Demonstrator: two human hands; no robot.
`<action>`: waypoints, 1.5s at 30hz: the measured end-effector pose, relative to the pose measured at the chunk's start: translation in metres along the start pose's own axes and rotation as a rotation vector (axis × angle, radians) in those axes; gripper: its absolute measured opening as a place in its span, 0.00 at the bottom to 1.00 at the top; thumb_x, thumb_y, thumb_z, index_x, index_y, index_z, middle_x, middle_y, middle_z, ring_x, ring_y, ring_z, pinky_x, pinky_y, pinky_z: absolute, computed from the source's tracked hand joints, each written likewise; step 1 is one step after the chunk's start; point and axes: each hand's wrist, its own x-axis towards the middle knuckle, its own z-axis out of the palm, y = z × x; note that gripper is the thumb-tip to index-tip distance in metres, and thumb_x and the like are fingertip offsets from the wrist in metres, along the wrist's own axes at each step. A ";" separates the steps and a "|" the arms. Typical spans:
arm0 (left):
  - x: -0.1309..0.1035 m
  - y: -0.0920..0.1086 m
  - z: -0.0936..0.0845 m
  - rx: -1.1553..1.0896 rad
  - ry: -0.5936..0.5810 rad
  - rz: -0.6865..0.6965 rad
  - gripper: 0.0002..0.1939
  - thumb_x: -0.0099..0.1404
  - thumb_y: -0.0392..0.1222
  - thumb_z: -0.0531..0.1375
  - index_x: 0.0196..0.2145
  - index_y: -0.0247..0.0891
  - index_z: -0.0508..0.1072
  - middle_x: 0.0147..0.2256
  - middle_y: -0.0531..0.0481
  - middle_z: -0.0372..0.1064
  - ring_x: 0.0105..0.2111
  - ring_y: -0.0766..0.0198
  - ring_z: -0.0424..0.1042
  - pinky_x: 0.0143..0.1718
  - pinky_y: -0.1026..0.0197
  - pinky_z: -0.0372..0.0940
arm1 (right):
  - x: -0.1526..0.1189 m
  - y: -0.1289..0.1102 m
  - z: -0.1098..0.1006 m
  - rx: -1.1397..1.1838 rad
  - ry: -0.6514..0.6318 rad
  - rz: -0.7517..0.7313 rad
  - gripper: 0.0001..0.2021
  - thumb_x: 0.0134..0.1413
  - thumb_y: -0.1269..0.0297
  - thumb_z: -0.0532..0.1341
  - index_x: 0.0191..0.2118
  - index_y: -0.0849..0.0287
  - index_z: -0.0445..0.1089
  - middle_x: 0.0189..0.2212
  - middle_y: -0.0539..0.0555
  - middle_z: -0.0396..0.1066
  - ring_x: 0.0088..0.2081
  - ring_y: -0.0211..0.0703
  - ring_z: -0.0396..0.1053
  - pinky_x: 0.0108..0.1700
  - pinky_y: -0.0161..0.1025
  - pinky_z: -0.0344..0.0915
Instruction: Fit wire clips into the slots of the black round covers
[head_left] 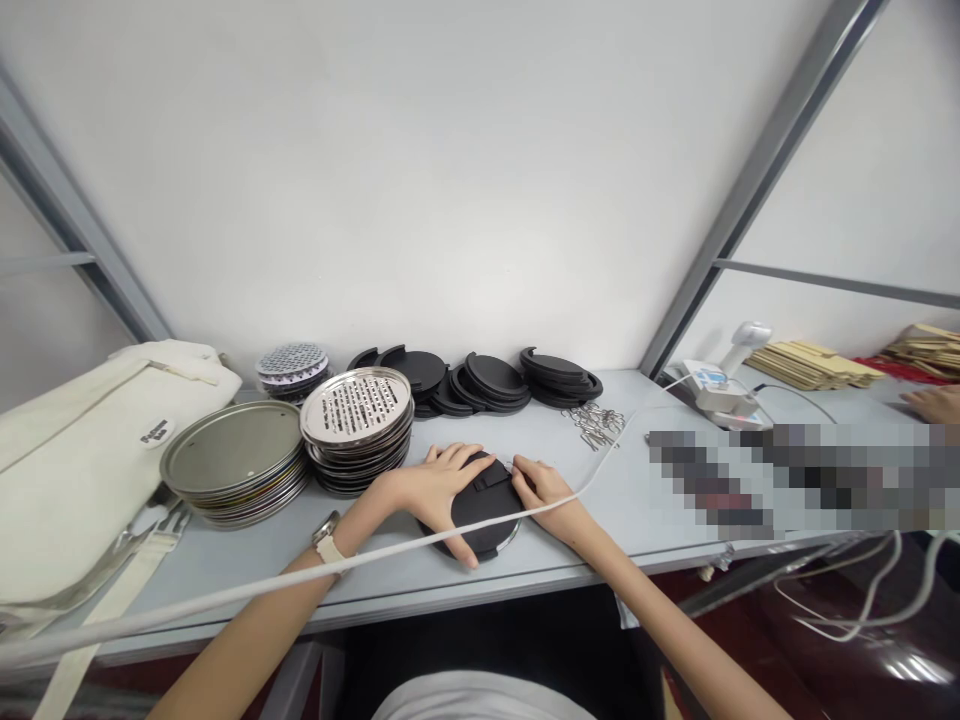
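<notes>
A round black disc (491, 535) lies on the grey table close to its front edge. Across its left side rests my left hand (448, 492), fingers spread and palm down. My right hand (546, 492) is at the disc's upper right edge with its fingers pinched together; a small metal piece shows at the fingertips, too small to make out fully. Behind and to the right lies a pile of small metal clips (596, 426). Black round parts (491, 378) are stacked along the wall. To the left of my left hand stands a pile of metal grater discs (357, 408).
Metal plates (236, 450) are stacked at the left beside a cream bag (82, 450). A white cable (360, 562) crosses in front of my forearms. On the right are a scanner on a stand (742, 345), wooden pieces (814, 365) and another person's hand (934, 403).
</notes>
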 end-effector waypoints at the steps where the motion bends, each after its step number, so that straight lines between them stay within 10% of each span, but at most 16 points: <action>1: 0.000 0.001 0.000 0.002 0.001 -0.003 0.68 0.36 0.69 0.66 0.66 0.41 0.36 0.64 0.35 0.35 0.63 0.36 0.37 0.59 0.38 0.39 | 0.000 0.000 0.000 -0.005 -0.002 -0.006 0.10 0.61 0.66 0.46 0.29 0.57 0.59 0.23 0.49 0.62 0.28 0.40 0.61 0.34 0.36 0.55; 18: -0.039 0.039 0.017 0.178 0.232 0.084 0.43 0.54 0.57 0.61 0.64 0.47 0.50 0.66 0.44 0.35 0.64 0.42 0.36 0.62 0.40 0.36 | 0.005 -0.002 -0.005 0.100 -0.089 -0.002 0.14 0.60 0.66 0.46 0.23 0.56 0.54 0.17 0.45 0.54 0.23 0.37 0.57 0.31 0.35 0.52; 45: -0.024 0.040 0.034 0.116 0.278 0.040 0.42 0.57 0.58 0.59 0.64 0.49 0.48 0.66 0.42 0.35 0.64 0.39 0.38 0.61 0.38 0.40 | 0.013 0.006 -0.025 0.205 -0.306 -0.025 0.15 0.63 0.60 0.47 0.24 0.57 0.54 0.18 0.44 0.52 0.23 0.35 0.54 0.29 0.34 0.51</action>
